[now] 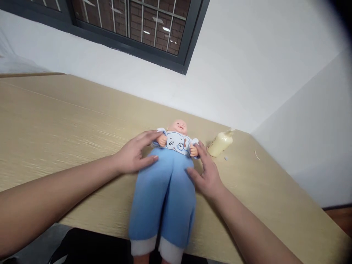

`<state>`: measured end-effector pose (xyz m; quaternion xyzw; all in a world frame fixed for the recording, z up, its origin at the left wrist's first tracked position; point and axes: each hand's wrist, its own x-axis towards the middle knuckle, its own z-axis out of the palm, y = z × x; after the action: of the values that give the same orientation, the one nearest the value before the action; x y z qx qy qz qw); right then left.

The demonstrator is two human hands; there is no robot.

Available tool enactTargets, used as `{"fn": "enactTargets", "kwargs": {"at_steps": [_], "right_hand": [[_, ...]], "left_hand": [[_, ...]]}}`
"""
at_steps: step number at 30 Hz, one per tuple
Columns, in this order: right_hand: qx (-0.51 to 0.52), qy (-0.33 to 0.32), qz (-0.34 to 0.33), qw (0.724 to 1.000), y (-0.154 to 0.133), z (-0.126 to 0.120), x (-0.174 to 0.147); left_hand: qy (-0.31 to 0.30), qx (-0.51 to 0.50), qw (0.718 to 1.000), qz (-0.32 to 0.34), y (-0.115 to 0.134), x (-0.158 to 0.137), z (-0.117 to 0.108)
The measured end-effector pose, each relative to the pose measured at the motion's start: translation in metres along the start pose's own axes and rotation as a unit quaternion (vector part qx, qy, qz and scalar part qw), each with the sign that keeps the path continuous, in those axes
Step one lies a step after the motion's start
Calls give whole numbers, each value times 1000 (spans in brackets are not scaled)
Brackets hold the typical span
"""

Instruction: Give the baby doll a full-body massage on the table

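Left hand (137,152) and right hand (208,174), loosely spread, touch either side of a doll (170,172) lying head-far on the table (68,121), seemingly steadying it; lifting would need firmer grip.

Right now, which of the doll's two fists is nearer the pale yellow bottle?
The fist beside the person's right hand. The other fist, beside the left hand, lies across the doll's chest, farther from the bottle.
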<state>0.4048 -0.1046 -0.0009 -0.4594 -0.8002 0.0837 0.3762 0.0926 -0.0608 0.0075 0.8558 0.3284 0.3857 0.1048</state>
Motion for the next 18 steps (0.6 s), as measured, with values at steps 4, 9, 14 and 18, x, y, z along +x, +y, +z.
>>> {"fn": "enactTargets", "kwargs": {"at_steps": [4, 9, 14, 18], "right_hand": [[-78, -62, -33, 994, -8, 2, 0], [-109, -69, -51, 990, -8, 3, 3], [-73, -30, -12, 997, 1, 4, 3], [61, 85, 45, 994, 26, 5, 7]], "left_hand": [[-72, 92, 993, 34, 9, 1, 3], [-72, 117, 990, 21, 11, 3, 8], [-18, 68, 997, 15, 6, 4, 8], [88, -37, 992, -83, -8, 5, 5]]}}
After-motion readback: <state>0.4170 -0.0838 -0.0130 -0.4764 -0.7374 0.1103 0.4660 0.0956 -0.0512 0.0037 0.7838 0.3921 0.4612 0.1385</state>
